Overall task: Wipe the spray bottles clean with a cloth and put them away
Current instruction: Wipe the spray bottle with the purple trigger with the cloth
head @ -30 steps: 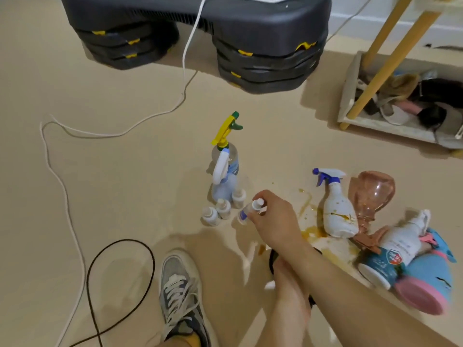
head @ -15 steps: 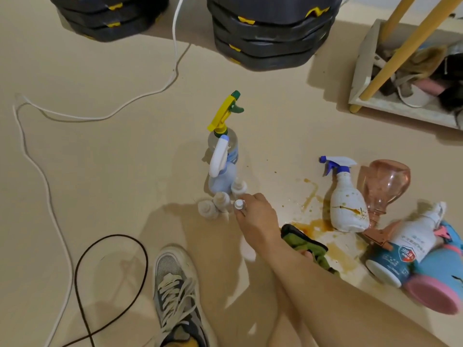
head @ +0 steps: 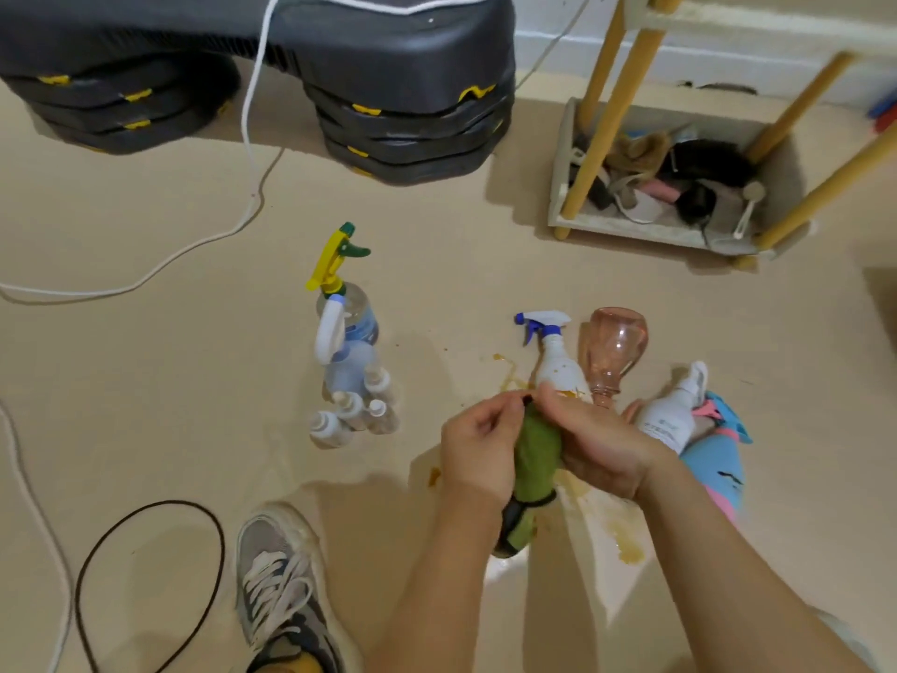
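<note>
From my head camera I see both my hands in the middle of the floor. My left hand [head: 478, 451] pinches the top of the green cloth [head: 536, 459], and my right hand [head: 597, 444] is curled round its other side. Just past my right hand stands a white spray bottle [head: 556, 361] with brown drips, touching a pink bottle [head: 614, 347]. A white bottle [head: 672, 410] lies beside them on a blue and pink thing [head: 718, 459]. A sticky brown spill [head: 626, 546] is on the floor under my right arm. To the left stand four small bottles [head: 352, 415], a light blue bottle [head: 347, 361] and a yellow-topped bottle [head: 347, 303]. My shoe [head: 281, 585] and a black cable [head: 145, 575] are near me. A black step [head: 388, 89] and a tray [head: 631, 225] sit by the far wall.
</note>
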### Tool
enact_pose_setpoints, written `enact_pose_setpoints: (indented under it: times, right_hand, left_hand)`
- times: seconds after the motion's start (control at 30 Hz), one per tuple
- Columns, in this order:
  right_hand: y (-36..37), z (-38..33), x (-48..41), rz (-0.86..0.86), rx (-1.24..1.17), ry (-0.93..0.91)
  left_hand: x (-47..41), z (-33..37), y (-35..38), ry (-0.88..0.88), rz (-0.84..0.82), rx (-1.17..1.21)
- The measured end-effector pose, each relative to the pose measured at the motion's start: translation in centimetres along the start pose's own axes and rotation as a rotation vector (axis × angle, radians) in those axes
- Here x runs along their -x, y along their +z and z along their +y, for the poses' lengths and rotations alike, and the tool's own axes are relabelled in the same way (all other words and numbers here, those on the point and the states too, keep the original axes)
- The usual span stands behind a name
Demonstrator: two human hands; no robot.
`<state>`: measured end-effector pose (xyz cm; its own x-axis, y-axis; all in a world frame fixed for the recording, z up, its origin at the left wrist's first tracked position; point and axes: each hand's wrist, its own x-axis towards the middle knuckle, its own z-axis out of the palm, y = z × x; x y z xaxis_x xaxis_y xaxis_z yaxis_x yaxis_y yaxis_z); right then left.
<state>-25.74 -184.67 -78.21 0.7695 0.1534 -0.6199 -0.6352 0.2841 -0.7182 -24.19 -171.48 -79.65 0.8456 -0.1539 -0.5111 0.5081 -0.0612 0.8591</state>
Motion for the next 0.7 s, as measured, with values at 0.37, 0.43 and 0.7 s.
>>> enact_pose_setpoints:
  times: [0.37, 0.43, 0.7]
  right_hand:
    - [-2.4, 1.8, 7.0, 0.294, 0.716, -0.142]
    - [-2.9, 1.3, 9.8, 0.253, 0.467, -0.179]
    - [-6.1, 1.8, 13.4, 0.485, -0.052, -0.226]
  left_hand:
    - [3.8, 9.9, 2.5, 0.512, 0.037, -0.052]
    - [3.6, 10.7, 2.6, 0.539, 0.019, -0.059]
    - [0.3, 2.1, 4.3, 0.217, -0.072, -0.502]
